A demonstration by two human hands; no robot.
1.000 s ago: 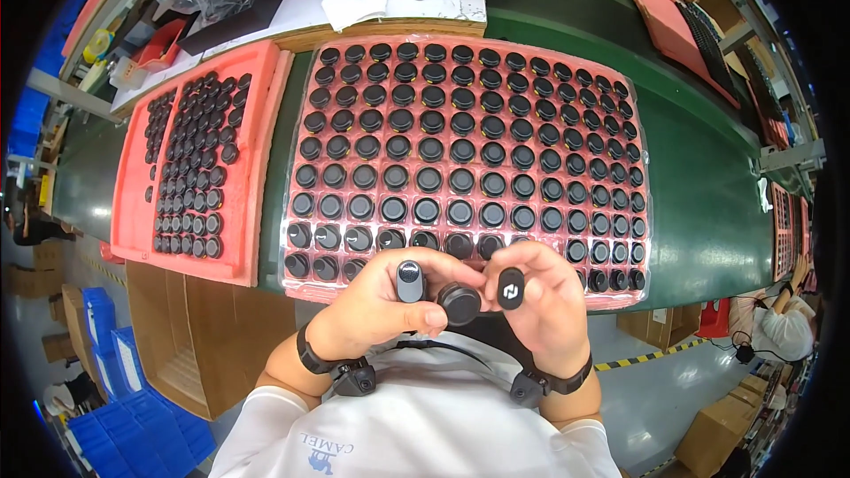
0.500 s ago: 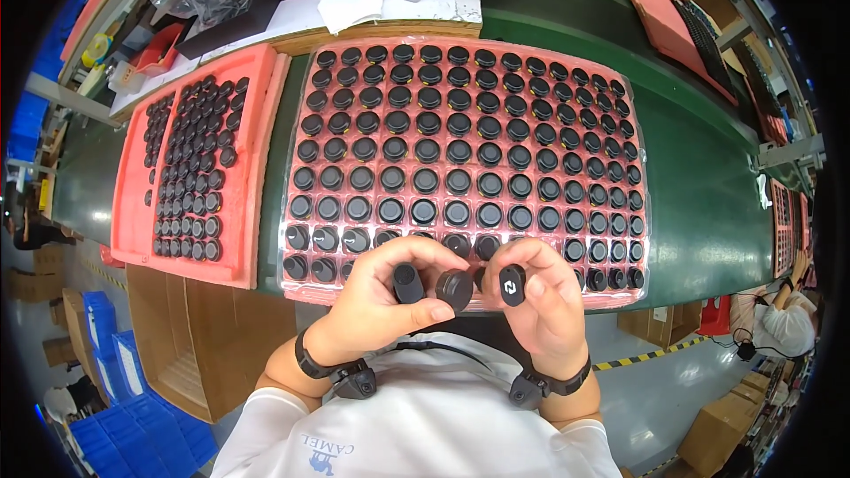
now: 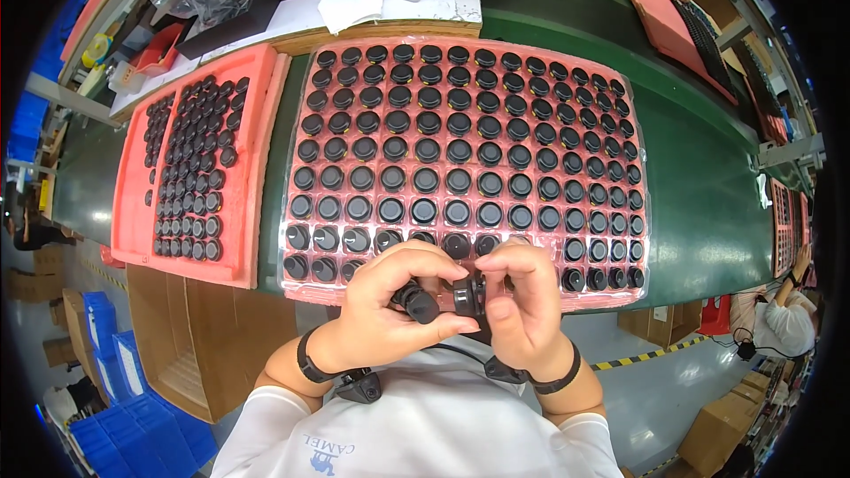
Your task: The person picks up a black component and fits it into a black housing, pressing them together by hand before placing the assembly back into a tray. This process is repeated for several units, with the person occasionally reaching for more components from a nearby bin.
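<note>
The left hand (image 3: pixel 376 308) had its fingers closed, thumb and forefinger on a round black cap (image 3: pixel 464 296), with a black cylinder (image 3: pixel 416 303) in its curl. The right hand (image 3: pixel 533 312) met the cap from the other side, fingers bent nearly together; whether they gripped it was hard to tell. The cap was between both hands, by the near edge of a pink tray (image 3: pixel 589 301) bearing rows of black knobs (image 3: pixel 458 181). The green worktop (image 3: pixel 699 221) carried this and, leftward, a pink foam box (image 3: pixel 130 230).
</note>
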